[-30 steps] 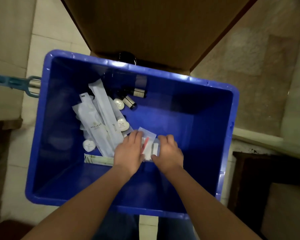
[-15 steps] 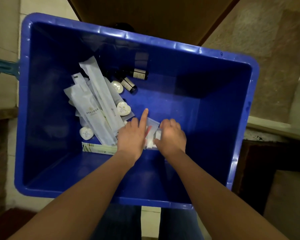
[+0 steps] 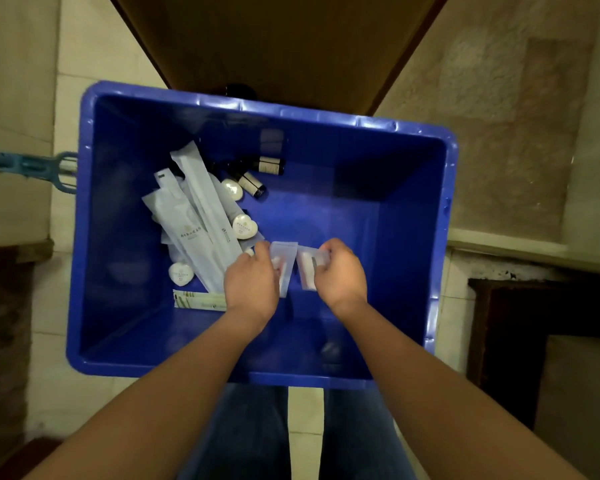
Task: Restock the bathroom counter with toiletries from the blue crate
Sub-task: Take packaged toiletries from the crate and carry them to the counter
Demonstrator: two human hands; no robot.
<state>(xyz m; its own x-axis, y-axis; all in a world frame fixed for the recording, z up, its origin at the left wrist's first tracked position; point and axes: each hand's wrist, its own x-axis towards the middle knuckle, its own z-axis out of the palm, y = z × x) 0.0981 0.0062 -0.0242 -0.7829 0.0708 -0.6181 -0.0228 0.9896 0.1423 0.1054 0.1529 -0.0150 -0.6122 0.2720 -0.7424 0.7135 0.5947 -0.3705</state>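
Hands work inside the deep, glossy blue plastic crate: our left hand pinches one small clear crinkly sachet, our right hand another sachet, both held just above the crate's floor. Toward the crate's left wall lie long white paper-wrapped packets, heart-shaped white soaps and small dark bottles.

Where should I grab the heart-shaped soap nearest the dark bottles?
Pinch the heart-shaped soap across its rounded edges from above. It lies flat, its face up, with a dark bottle at its right and long white sachets at its left.
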